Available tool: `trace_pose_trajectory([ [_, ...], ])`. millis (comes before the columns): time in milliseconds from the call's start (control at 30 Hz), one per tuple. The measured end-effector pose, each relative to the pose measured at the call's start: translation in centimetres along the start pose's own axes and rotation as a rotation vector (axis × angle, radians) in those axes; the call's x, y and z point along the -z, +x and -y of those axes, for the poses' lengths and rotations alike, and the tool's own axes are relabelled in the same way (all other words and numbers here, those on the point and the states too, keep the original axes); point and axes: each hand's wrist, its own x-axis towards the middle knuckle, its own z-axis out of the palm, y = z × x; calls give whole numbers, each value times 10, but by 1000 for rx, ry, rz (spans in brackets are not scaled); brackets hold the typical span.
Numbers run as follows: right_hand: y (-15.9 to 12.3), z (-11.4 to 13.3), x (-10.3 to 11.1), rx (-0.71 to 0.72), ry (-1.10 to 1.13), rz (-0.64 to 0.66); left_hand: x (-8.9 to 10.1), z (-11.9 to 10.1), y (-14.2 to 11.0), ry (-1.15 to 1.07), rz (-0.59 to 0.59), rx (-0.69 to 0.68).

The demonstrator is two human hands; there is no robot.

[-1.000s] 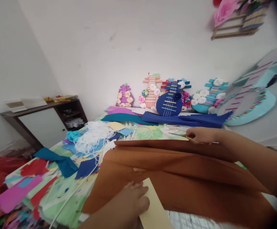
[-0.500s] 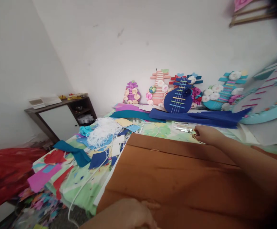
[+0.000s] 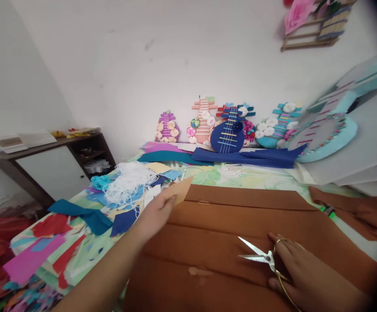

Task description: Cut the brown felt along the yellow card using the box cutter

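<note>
Pinching tan card [image 3: 183,190] with left fingers [image 3: 169,204], I bring right fingers [image 3: 285,253], gripping scissors [image 3: 268,258], over the brown sheet [image 3: 220,216], within cutting reach.

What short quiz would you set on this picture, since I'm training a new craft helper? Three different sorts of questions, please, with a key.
1. Which tool does the right hand hold, and is it open or closed?
2. True or false: the left hand holds nothing.
3. Seen from the wearer's side, where is the tangled heap of white cord relative to the large creased brown sheet? A) to its left; B) to its right; C) on top of it.

Key:
1. Gold-handled silver scissors, open.
2. False; it grips a flat tan piece.
3. A.
</note>
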Motion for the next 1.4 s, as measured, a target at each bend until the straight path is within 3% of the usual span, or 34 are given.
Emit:
trace_pose_trajectory([
  [100,8,5,10,11,-29,-56,-20,5,34,84,79,-77],
  [200,42,5,29,83,-126,-190,-33,6,66,184,114,-127],
  [333,94,-11,44,-173,-76,-60,-48,9,94,320,94,-164],
  [533,123,-36,33,-270,-43,-13,-71,28,102,447,151,-238],
  [733,137,-44,34,-279,1,14,-81,30,120,532,112,-274],
  [867,143,-55,40,-274,49,57,-82,25,131,548,103,-297],
  [967,145,-56,45,-254,24,65,-70,18,128,536,91,-330],
  [1100,157,-35,47,-271,-108,-48,-26,5,102,502,23,-366],
  [1167,167,-16,43,-185,-74,-4,3,2,72,478,-40,-393],
  [1300,182,14,31,-58,-64,81,42,9,-22,450,-105,-461],
  [1367,185,18,28,-28,-78,56,43,18,-73,412,-24,-622],
  [1400,185,18,27,-15,-77,46,39,23,-96,414,-16,-639],
])
